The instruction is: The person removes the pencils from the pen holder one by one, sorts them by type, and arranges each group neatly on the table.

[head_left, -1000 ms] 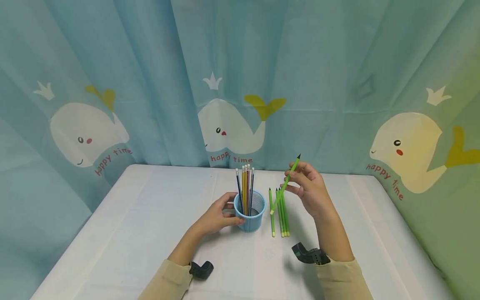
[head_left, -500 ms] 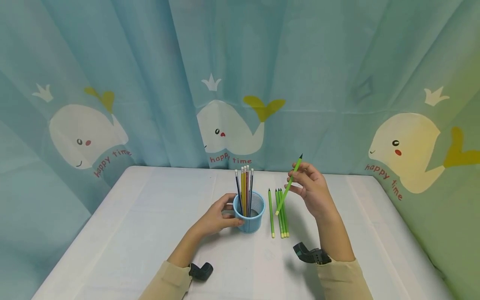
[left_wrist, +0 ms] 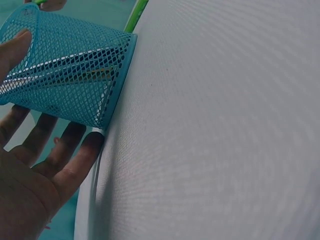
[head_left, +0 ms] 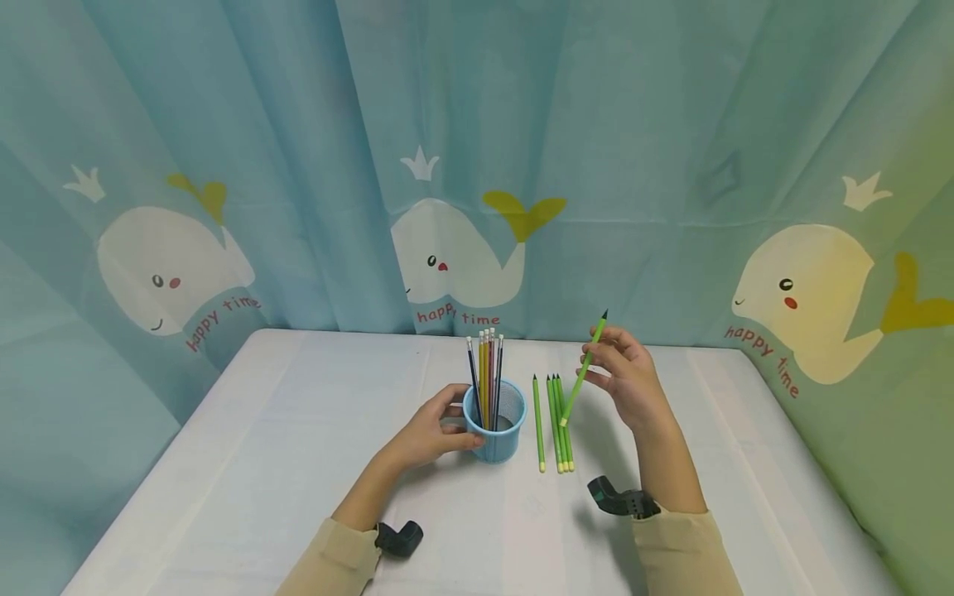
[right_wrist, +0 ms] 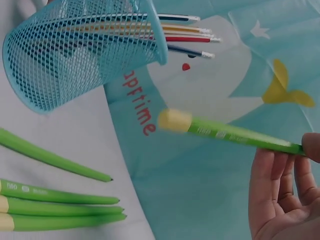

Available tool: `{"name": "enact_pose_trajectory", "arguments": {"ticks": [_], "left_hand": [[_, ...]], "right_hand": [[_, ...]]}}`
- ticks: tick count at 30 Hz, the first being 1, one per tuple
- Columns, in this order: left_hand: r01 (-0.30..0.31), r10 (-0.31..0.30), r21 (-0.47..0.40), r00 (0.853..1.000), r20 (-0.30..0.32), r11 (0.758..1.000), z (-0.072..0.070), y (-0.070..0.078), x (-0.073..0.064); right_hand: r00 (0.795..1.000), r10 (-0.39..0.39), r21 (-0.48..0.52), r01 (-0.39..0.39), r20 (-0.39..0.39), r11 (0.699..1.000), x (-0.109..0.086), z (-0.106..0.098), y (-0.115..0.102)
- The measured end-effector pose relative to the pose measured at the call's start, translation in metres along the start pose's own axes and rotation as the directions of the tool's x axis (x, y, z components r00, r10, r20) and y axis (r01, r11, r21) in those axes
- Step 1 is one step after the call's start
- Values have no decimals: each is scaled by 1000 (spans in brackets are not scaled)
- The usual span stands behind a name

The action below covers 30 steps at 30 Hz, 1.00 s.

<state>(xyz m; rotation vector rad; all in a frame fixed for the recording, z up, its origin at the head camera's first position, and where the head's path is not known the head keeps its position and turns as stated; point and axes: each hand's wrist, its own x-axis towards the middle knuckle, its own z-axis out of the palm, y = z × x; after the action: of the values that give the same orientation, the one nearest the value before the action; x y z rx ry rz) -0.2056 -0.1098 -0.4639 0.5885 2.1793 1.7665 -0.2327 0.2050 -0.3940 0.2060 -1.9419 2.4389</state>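
Curtain: blue-green backdrop (head_left: pixel 641 124), pale whales printed over red "happy time" lettering.
Counter: white top (head_left: pixel 298 414), bearing the cup and loose pencils.
Sleeves: beige, on both forearms (head_left: pixel 331 559).
Left hand: (head_left: pixel 426 426) thumb and fingers apart, curved round the cup's side, gripping it.
Right hand: (head_left: pixel 629 381) raised over the counter, right of the cup, pinching one green pencil between thumb and fingers.
Cup: light-blue mesh (head_left: pixel 498 447), upright on the counter, between left hand and loose pencils.
Wrist cameras: small, black, one per wrist (head_left: pixel 398 540).
Cup pencils: dark blue, yellow and red among them (head_left: pixel 489 372), standing inside, leaning slightly, white eraser ends up.
Loose pencils: four, green, flat beside the cup; one apart (right_wrist: pixel 55 159), nearest it, three close together (head_left: pixel 554 424).
Held pencil: green (head_left: pixel 576 391), tilted, dark point up, pale-yellow end down, clear of the cup.
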Motion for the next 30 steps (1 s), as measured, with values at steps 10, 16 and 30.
{"name": "enact_pose_trajectory", "arguments": {"ticks": [10,16,30], "left_hand": [[3,-3,-8,1000,3,1000,0,-1,1],[8,-7,-4,1000,6,1000,-1,-2,1],[3,-3,-14,1000,9,1000,0,-1,1]], "right_hand": [[994,93,-152,-99,-50,983,3,-9,8],[985,163,-271,-171,-52,947,6,-13,15],[955,263,-398,-297,-138,868,12,-20,37]]}}
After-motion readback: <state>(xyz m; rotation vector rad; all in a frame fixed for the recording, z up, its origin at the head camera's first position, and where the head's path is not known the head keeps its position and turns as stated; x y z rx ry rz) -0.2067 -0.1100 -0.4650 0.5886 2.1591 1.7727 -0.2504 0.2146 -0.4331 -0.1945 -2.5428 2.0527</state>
